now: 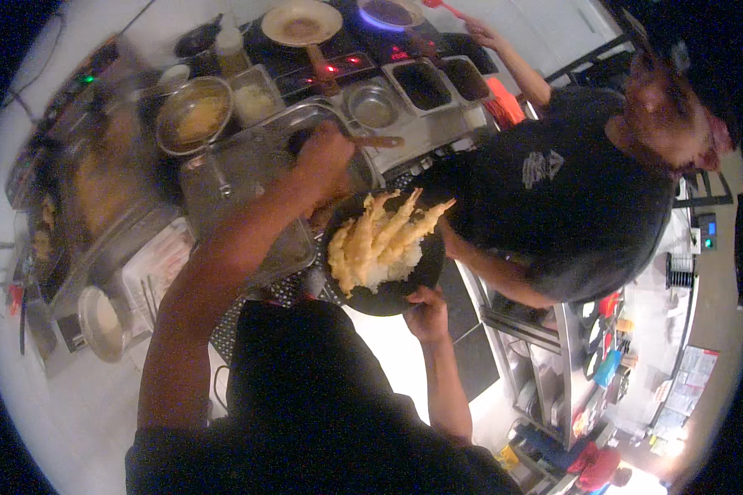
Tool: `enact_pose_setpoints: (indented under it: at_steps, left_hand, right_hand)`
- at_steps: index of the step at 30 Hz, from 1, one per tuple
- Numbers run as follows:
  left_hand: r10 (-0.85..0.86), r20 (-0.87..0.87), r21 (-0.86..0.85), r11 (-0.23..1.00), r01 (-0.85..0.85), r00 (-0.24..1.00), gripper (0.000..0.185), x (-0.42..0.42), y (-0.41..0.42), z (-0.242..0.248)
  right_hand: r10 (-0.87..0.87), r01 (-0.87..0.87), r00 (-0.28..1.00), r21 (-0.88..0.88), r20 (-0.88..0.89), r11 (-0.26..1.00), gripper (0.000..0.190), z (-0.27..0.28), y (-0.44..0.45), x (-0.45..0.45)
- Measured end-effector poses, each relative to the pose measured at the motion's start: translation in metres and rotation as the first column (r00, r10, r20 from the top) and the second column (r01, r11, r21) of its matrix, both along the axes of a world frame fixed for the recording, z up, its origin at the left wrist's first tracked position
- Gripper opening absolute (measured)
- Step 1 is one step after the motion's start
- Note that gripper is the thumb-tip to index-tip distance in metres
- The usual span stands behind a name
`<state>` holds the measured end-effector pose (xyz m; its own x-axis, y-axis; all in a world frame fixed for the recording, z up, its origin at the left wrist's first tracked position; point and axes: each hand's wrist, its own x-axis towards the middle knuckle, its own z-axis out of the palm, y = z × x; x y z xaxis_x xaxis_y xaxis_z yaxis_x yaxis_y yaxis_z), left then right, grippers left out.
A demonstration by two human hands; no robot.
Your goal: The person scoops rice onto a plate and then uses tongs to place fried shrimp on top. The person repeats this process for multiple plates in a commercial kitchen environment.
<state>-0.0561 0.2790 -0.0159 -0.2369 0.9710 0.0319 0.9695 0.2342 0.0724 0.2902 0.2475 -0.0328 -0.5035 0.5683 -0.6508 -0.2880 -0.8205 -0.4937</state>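
Observation:
My right hand (427, 314) grips the lower rim of a round black bowl (384, 303). White rice (402, 263) lies in the bowl, with several battered, fried shrimp (378, 238) on top, their tails towards the upper right. My left hand (325, 151) is above the bowl in the picture, over a metal tray (254, 216); it is blurred, and whether it holds anything cannot be seen. Just right of that hand shows a brown handle (381, 142).
A person in a dark shirt (545, 192) stands close at the right, one arm towards the stove. Pans (301, 23), a strainer-like bowl (195, 116), metal containers (418, 86) and a fryer-like basin (108, 179) line the counter. A white bowl (103, 323) is at the left.

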Motion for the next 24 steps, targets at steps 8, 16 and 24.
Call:
enact_pose_setpoints:
  at_steps: [8,16,24]
  left_hand:
    - [-0.021,0.108,0.563,0.825,-0.044,0.994,0.021,-0.019,-0.1,0.229]
    - [0.188,-0.222,0.079,0.982,-0.174,0.957,0.028,-0.143,-0.192,0.192]
    - [0.316,-0.067,0.06,0.948,-0.312,0.947,0.022,-0.164,-0.153,0.082]
  right_hand:
    - [0.215,-0.222,0.975,0.133,0.063,0.966,0.009,-0.009,0.015,0.013]
    - [0.189,-0.195,0.981,0.267,0.05,0.944,0.013,0.017,0.016,-0.015]
    - [0.14,-0.134,0.989,0.115,-0.045,0.984,0.011,0.038,0.009,-0.024]
